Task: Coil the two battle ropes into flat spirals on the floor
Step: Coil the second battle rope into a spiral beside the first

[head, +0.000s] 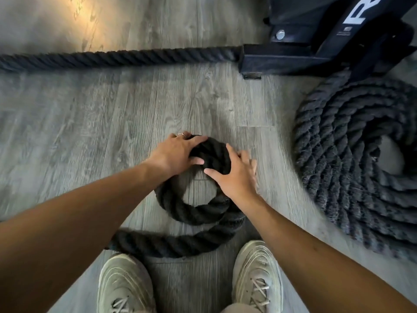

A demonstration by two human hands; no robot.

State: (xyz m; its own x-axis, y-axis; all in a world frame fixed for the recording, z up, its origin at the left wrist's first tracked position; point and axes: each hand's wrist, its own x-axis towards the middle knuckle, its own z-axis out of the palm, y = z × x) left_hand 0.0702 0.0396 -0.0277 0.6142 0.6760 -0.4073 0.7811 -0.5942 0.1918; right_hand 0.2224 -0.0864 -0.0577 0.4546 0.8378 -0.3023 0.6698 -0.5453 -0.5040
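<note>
Your L hand (178,154) sits on the far-left arc of the small rope loop (194,213), fingers curled over the strand and thumb tucked under it, so it's a closed grip on the rope. There's a ring (180,134) on one finger. Your R hand (237,177) lies flat on the right side of the same loop, fingers spread, palm pressing down, not wrapped around anything. The loop is one turn so far, w/ bare grey wood-look floor (112,120) showing through its centre. Its tail runs out under the loop toward you and off to the left, passing just in front of your two pale sneakers (257,274).

The 2nd rope coil (352,154) is well to the right: several turns lying flat w/ a small open centre.

A straight rope run (112,57) crosses the floor at the top, ending at the black rack base (293,57). On the rack's upright, big white lettering starts w/ "R"; the rest is cut off by the frame edge. A small label below it is too blurry to read. One bolt head (280,34) shows on the base.
</note>
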